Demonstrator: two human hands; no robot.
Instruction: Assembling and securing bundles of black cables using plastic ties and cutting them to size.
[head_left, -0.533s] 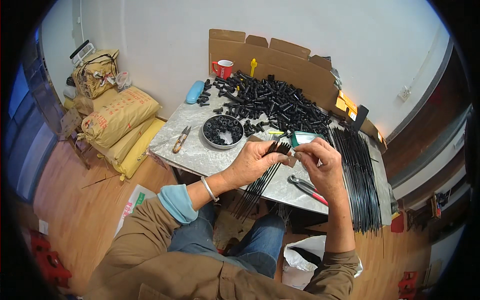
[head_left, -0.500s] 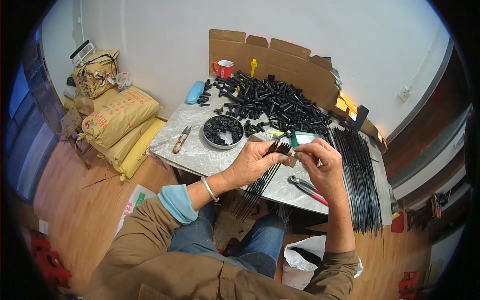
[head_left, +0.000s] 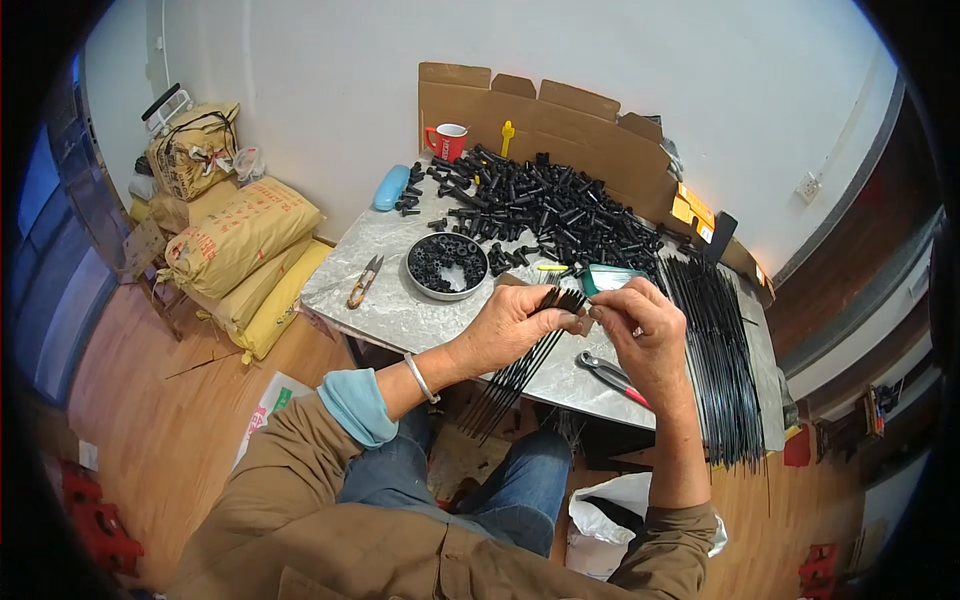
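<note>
A bundle of thin black rods (head_left: 514, 382) is gripped in my left hand (head_left: 510, 322), thumb across it. The rods slant down toward my lap, over the table's front edge. Beside their upper ends, my right hand (head_left: 648, 322) is closed in a pinch; whatever lies between its fingertips is too small to make out. Behind my hands lies a heap of black bolt-like pieces (head_left: 570, 200). A round metal bowl (head_left: 447, 294) of small black rings stands left of my hands. Many more black rods (head_left: 712, 360) lie side by side to the right.
Pliers with red handles (head_left: 612, 377) lie below my right hand. Thread snips (head_left: 365, 282) and a blue case (head_left: 391, 188) lie at the left, with a red mug (head_left: 448, 142) farther back. A green dustpan-like tray (head_left: 612, 279) sits behind my hands. Cardboard (head_left: 560, 125) borders the table's back.
Both hands stay almost where they were, the left still around the rods. My right fingertips have shifted very slightly at the rod ends.
</note>
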